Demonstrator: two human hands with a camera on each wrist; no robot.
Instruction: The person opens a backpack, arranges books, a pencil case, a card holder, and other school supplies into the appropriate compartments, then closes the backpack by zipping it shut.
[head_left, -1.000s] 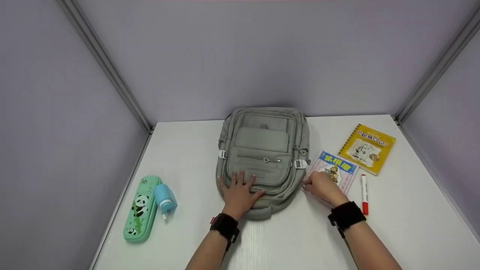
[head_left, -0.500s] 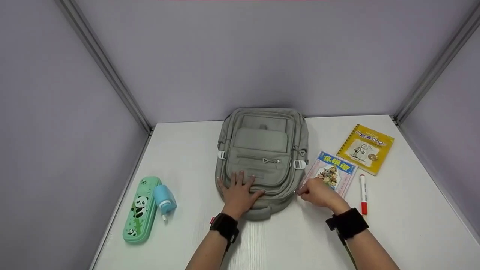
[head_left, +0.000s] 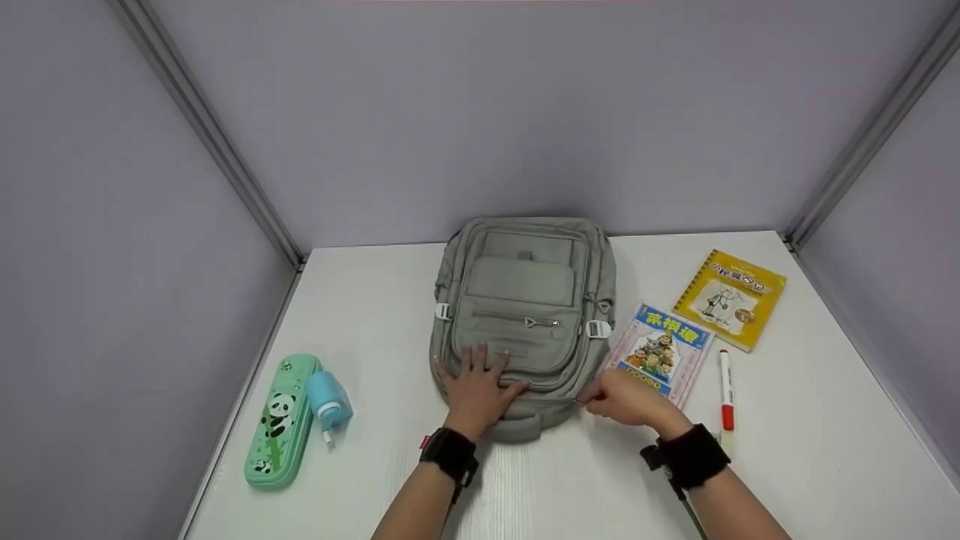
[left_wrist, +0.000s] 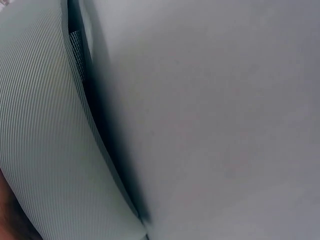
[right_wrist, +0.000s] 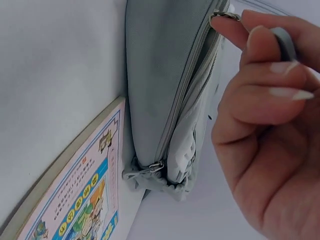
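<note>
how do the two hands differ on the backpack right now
The left hand lies flat, fingers spread, on the front of the grey backpack. The right hand is curled, pinching a zipper pull at the backpack's side. Both touch the backpack's near end.

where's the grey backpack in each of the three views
Head view: the grey backpack lies flat mid-table, left hand pressed on its near end, right hand at its near right corner.
Left wrist view: its ribbed grey fabric fills the left side; the hand is hardly seen.
Right wrist view: its side with the zipper runs down the centre, fingers pinching the zipper pull.
Shared landmark: the blue-topped book beside the backpack, absent from the left wrist view.
</note>
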